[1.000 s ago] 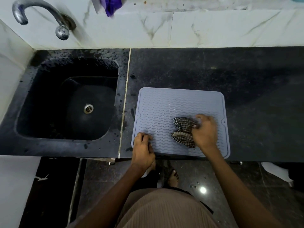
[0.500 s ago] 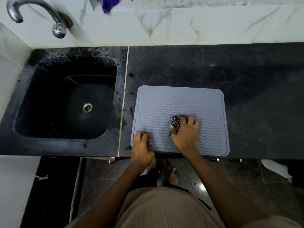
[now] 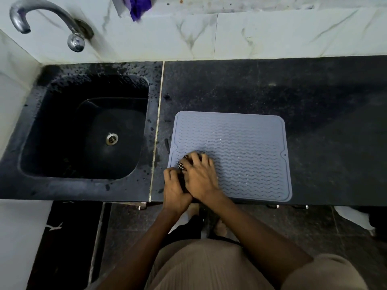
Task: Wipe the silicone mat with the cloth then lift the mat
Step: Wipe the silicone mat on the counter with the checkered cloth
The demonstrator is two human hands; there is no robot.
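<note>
Silicone mat [image 3: 247, 147], grey-blue, rectangular w/ wavy ribs & rounded corners, lies flat on the black speckled stone counter [image 3: 314, 97], just right of the dark sink [image 3: 83, 126], its near edge almost at the counter's front lip. Long axis runs left-right across the person, so most of it stretches away to the right of both hands.

Black-and-white checked cloth [image 3: 181, 164] sits bunched at the mat's near-left part, mostly hidden. Right hand [image 3: 201, 176] is pressed down on it, fingers spread & curled over the wad, holding it vs the ribs. Left hand [image 3: 174, 187] is at the near-left corner, fingers bent, pinning the edge; can't tell if it pinches the rim or only presses. The two hands touch.

Judgement: wiping is under way, lift not yet begun. Faint sheen on the ribs mid-mat could be damp, not sure. For the lift, the left hand is nearer a graspable edge; the right would have to travel along the long axis to the far-right edge, or the mat will likely droop when raised from one corner.
</note>
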